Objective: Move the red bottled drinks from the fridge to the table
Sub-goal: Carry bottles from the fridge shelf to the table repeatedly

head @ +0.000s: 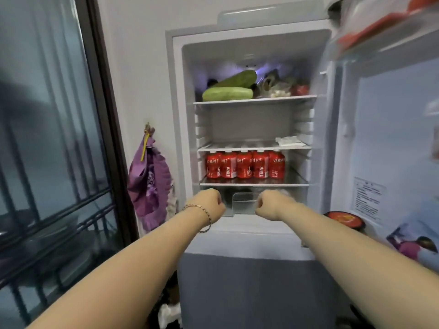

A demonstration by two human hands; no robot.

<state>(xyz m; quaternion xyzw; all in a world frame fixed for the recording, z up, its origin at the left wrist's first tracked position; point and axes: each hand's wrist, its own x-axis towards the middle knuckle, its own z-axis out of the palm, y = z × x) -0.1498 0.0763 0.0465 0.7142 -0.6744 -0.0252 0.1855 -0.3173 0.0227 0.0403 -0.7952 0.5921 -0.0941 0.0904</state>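
White wall (142, 67), fridge (177, 91) wide open against it. Five red juice bottles (245, 166) sit in a row on the lower glass shelf (254, 184). Left hand (210, 203) and right hand (270, 205) are both curled into empty fists just below that shelf.

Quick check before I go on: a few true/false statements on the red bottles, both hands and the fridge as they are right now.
1. The red bottles stand in a row on a shelf inside the fridge. True.
2. The left hand grips a bottle. False: it is a closed fist that holds nothing, in front of the fridge below the bottles' shelf.
3. The right hand holds nothing. True.
4. The fridge door is closed. False: it stands open on the right.
5. The green gourds share the bottles' shelf. False: they lie on the top shelf, above the bottles.
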